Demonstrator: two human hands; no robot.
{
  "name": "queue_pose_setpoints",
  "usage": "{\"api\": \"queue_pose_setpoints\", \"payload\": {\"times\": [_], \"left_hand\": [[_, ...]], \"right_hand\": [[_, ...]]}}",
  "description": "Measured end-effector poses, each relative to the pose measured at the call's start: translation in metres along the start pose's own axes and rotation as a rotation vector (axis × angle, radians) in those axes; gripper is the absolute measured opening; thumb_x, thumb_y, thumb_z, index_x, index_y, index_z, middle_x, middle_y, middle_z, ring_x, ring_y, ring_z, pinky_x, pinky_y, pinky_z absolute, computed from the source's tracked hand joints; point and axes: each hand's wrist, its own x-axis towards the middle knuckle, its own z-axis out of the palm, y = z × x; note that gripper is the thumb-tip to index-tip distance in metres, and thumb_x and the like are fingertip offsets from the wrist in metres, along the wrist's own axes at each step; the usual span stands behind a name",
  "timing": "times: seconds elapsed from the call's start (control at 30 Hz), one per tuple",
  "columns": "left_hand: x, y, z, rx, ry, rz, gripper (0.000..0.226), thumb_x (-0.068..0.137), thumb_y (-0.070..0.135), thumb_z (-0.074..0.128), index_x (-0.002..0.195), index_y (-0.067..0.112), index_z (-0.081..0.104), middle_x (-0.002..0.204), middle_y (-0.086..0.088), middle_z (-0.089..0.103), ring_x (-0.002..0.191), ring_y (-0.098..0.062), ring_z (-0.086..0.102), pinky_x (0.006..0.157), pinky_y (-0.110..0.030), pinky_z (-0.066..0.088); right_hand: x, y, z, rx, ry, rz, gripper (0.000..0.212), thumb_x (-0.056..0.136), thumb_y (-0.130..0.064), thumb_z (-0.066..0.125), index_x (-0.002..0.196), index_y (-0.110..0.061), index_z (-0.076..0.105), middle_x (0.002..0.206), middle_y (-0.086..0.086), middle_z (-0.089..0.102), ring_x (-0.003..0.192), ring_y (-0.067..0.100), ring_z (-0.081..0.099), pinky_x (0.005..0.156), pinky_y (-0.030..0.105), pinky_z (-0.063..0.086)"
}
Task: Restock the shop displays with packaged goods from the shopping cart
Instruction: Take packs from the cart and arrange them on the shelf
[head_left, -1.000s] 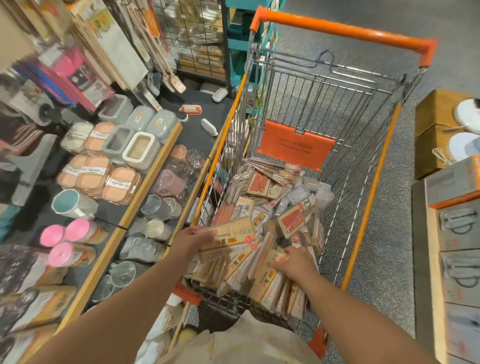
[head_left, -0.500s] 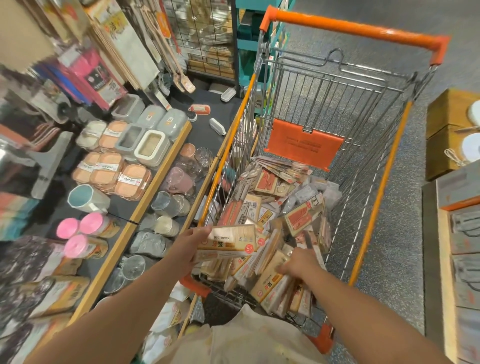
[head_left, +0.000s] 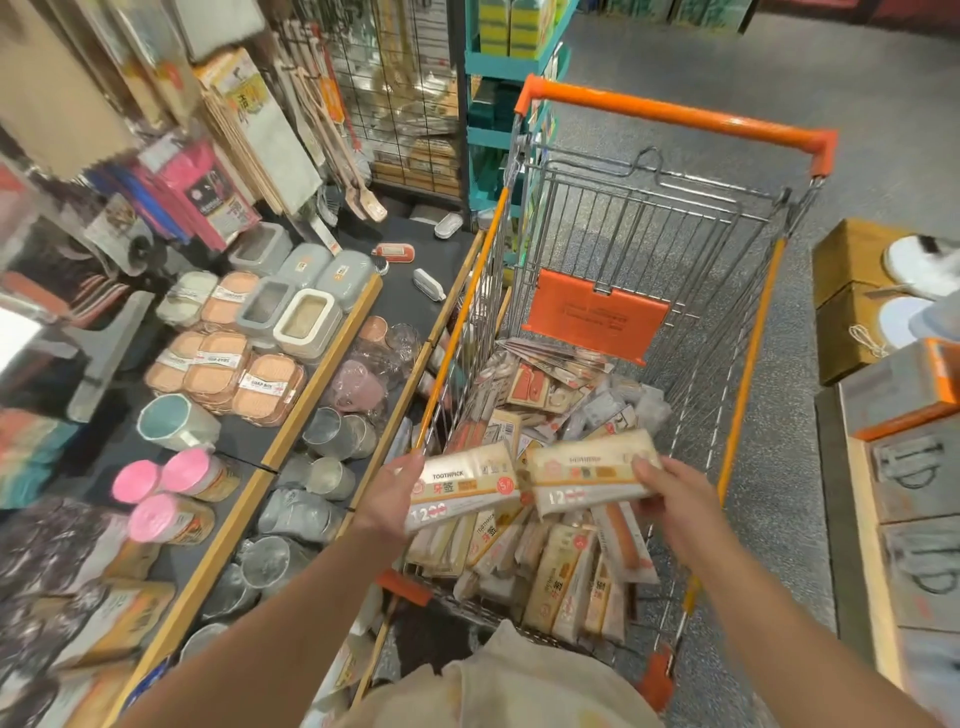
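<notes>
The shopping cart (head_left: 748, 322) stands in the aisle with its long side running alongside the stepped display shelves (head_left: 322, 374) on the person's left, so anything lifted from it has to travel leftward over the cart's orange rail to reach them. Its basket holds a heap of packaged goods (head_left: 550, 551), mostly slim toothpick packs standing on edge. Above that heap each hand holds one pack with its long axis lying roughly crosswise. The left hand (head_left: 389, 493) grips the left toothpick pack (head_left: 462, 491) by its left end, fingers curled beneath and thumb on top; the right hand (head_left: 670, 499) pinches the right toothpick pack (head_left: 587, 480) by its right end. The two packs nearly meet in the middle. The left hand is nearer the shelves, so I judge its pack goes across first.
</notes>
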Motion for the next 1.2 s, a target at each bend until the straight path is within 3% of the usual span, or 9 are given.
{"api": "queue_pose_setpoints", "payload": {"times": [0.1, 0.23, 0.37, 0.5, 0.6, 0.7, 0.83, 1.07, 1.2], "left_hand": [[-0.004, 0.003, 0.008, 0.013, -0.01, 0.061, 0.026, 0.103, 0.038, 0.047, 0.117, 0.017, 0.055, 0.097, 0.003, 0.061, 0.08, -0.011, 0.059, 0.05, -0.019, 0.054], [-0.009, 0.003, 0.02, 0.019, -0.032, 0.049, 0.029, 0.102, 0.043, 0.045, 0.114, 0.019, 0.057, 0.119, -0.006, 0.063, 0.091, -0.018, 0.063, 0.073, -0.037, 0.054], [-0.011, 0.002, 0.017, -0.165, -0.063, -0.06, 0.036, 0.099, 0.044, 0.05, 0.117, 0.015, 0.059, 0.103, -0.011, 0.075, 0.091, -0.027, 0.073, 0.072, -0.041, 0.06], [-0.006, 0.003, 0.004, -0.135, -0.099, -0.082, 0.041, 0.092, 0.025, 0.064, 0.126, 0.005, 0.053, 0.11, -0.02, 0.071, 0.096, -0.035, 0.071, 0.078, -0.046, 0.058], [0.0, 0.009, -0.003, 0.007, -0.022, -0.027, 0.045, 0.089, 0.006, 0.067, 0.127, -0.006, 0.046, 0.103, -0.024, 0.069, 0.083, -0.034, 0.072, 0.066, -0.04, 0.059], [-0.004, 0.019, -0.014, 0.14, 0.143, 0.006, 0.039, 0.09, 0.005, 0.067, 0.12, 0.013, 0.043, 0.098, -0.014, 0.064, 0.077, -0.026, 0.068, 0.054, -0.03, 0.057], [-0.018, 0.026, -0.027, 0.153, 0.159, 0.099, 0.02, 0.091, -0.004, 0.062, 0.097, 0.01, 0.049, 0.093, -0.012, 0.06, 0.077, -0.026, 0.064, 0.044, -0.018, 0.052], [-0.023, 0.006, -0.05, 0.119, 0.227, 0.041, 0.082, 0.053, 0.039, 0.08, 0.126, 0.022, 0.048, 0.123, -0.015, 0.059, 0.103, -0.033, 0.066, 0.093, -0.053, 0.054], [-0.027, 0.002, -0.054, 0.081, 0.205, 0.027, 0.081, 0.063, 0.031, 0.08, 0.133, 0.025, 0.041, 0.126, -0.014, 0.055, 0.104, -0.034, 0.066, 0.094, -0.052, 0.054]], "right_hand": [[0.002, -0.003, 0.029, 0.086, -0.067, 0.032, 0.035, 0.085, -0.013, 0.069, 0.114, 0.006, 0.062, 0.095, 0.018, 0.068, 0.075, 0.024, 0.065, 0.051, 0.024, 0.052], [-0.006, 0.02, 0.082, -0.025, -0.103, 0.071, 0.027, 0.094, -0.019, 0.062, 0.117, -0.005, 0.061, 0.108, 0.014, 0.069, 0.09, 0.022, 0.066, 0.068, 0.031, 0.054], [-0.01, 0.036, 0.112, -0.093, -0.139, 0.112, 0.035, 0.099, -0.028, 0.054, 0.133, -0.021, 0.047, 0.122, 0.002, 0.062, 0.109, 0.021, 0.06, 0.096, 0.042, 0.051], [-0.008, 0.04, 0.114, 0.013, -0.231, 0.19, 0.036, 0.103, -0.033, 0.046, 0.138, -0.024, 0.044, 0.124, 0.004, 0.062, 0.111, 0.023, 0.061, 0.085, 0.039, 0.054], [-0.001, 0.036, 0.1, 0.084, -0.226, 0.224, 0.045, 0.104, -0.047, 0.032, 0.13, -0.017, 0.053, 0.117, 0.007, 0.066, 0.105, 0.023, 0.063, 0.087, 0.038, 0.052], [0.014, 0.048, 0.077, -0.062, -0.162, 0.206, 0.047, 0.102, -0.052, 0.032, 0.13, -0.02, 0.051, 0.117, 0.004, 0.06, 0.104, 0.022, 0.06, 0.091, 0.039, 0.05], [0.04, 0.075, 0.069, -0.43, -0.143, 0.209, 0.061, 0.093, -0.053, 0.055, 0.14, -0.015, 0.048, 0.135, 0.003, 0.055, 0.117, 0.023, 0.056, 0.099, 0.041, 0.048], [0.083, 0.094, 0.113, -0.772, -0.234, 0.17, 0.086, 0.068, -0.053, 0.083, 0.133, -0.011, 0.047, 0.126, 0.005, 0.056, 0.112, 0.026, 0.057, 0.094, 0.04, 0.048], [0.075, 0.101, 0.112, -0.834, -0.309, 0.215, 0.052, 0.074, -0.046, 0.082, 0.107, -0.01, 0.062, 0.1, 0.006, 0.068, 0.088, 0.022, 0.066, 0.084, 0.036, 0.052]]}}
